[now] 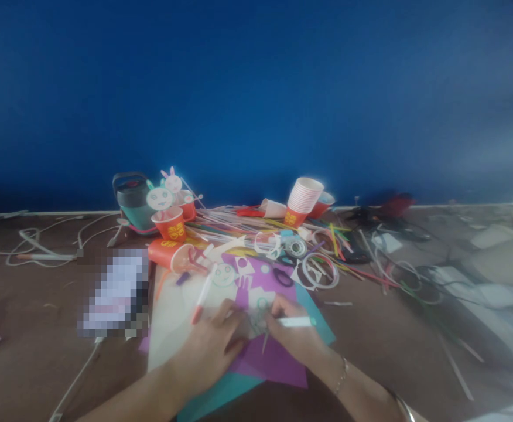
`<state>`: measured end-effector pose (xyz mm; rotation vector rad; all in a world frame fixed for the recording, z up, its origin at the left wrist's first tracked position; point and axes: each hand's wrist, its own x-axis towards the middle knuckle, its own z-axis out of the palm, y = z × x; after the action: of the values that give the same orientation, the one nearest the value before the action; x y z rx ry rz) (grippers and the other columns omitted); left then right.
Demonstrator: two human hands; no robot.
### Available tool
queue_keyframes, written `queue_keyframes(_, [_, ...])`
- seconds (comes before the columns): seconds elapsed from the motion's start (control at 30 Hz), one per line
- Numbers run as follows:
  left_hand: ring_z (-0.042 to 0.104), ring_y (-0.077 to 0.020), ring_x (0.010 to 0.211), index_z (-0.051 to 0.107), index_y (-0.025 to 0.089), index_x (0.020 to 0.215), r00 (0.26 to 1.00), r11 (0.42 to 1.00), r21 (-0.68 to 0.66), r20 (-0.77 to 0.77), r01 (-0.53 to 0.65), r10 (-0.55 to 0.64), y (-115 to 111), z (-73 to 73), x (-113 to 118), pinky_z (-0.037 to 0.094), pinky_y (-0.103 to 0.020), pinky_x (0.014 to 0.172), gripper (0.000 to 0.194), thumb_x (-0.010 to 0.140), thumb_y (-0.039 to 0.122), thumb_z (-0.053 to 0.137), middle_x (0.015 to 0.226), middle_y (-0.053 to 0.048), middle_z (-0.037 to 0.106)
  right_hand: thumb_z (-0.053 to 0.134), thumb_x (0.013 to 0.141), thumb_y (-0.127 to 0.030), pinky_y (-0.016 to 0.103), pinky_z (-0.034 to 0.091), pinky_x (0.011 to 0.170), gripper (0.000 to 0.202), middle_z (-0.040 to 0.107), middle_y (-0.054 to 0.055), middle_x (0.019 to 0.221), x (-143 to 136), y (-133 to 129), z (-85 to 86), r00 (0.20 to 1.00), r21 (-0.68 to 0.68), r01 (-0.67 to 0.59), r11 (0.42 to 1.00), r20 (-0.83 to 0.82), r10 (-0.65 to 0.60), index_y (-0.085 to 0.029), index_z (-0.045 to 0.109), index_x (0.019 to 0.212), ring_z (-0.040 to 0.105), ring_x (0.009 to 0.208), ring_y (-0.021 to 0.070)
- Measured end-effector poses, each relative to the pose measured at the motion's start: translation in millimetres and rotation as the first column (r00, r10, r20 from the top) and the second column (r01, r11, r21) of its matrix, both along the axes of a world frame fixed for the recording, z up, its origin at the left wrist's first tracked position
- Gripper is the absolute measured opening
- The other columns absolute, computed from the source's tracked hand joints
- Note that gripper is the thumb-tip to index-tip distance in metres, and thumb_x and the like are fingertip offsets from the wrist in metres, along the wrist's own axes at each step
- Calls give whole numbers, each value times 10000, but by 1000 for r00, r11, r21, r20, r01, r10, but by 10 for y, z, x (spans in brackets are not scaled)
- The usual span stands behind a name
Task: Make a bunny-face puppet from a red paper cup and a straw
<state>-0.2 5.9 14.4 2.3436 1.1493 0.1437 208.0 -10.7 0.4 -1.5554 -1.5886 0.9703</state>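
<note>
Your right hand [299, 340] pinches a marker [298, 322], apparently drawing on white paper [253, 300]; your left hand [225, 331] rests beside it, grip unclear. The next stroke needs steady paper.

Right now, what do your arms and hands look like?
The left hand and right hand wear no gloves, and no sleeves show. On the right arm are a thin, beaded-looking bracelet at the wrist and, farther up, a shiny silvery band. The left arm looks bare.
</note>
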Motion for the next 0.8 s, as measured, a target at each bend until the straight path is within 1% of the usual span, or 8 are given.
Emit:
queue_keyframes(0.13, [631,-264,1042,512,303,1245,1000,1000,-9,-4,-3,3,6,22,9,347,-562,1016,385,876,198,489,1311,-52,516,531,768,-272,213,274,457,246,337,-78,522,-3,-2,15,1000,21,-7,1000,-14,7,-227,351,606,328,488,91])
queue_keyframes(0.27, [629,-265,1048,513,294,1253,1000,1000,-11,-4,1,-1,9,28,9,350,-563,1015,402,868,180,485,1304,-59,519,534,758,-266,210,265,445,248,325,-82,512,-6,-1,10,1000,12,-7,1000,-23,7,-229,344,603,319,480,89])
queue_keyframes(0.47, [626,-247,1032,518,292,1244,1000,1000,-13,5,1,-1,4,21,1,365,-511,1014,406,858,169,485,1301,-62,521,503,729,-234,211,262,441,216,322,-81,498,6,-4,4,1000,11,-13,1000,-20,13,-232,336,592,316,475,91])
queue_keyframes(0.63, [625,-240,1022,514,291,1239,1000,1000,-15,18,8,-7,-10,33,-5,354,-499,1015,401,861,164,468,1295,-59,520,486,701,-201,214,254,443,204,318,-78,491,2,-6,23,1000,30,-7,1000,1,7,-230,327,576,314,475,93])
queue_keyframes(0.8, [629,-248,1022,514,294,1238,1000,1000,-23,7,3,-3,-3,55,3,360,-509,1001,414,852,154,460,1294,-59,525,484,663,-184,211,257,448,206,302,-75,489,17,6,-4,1000,36,6,999,5,-6,-227,314,557,307,478,91])
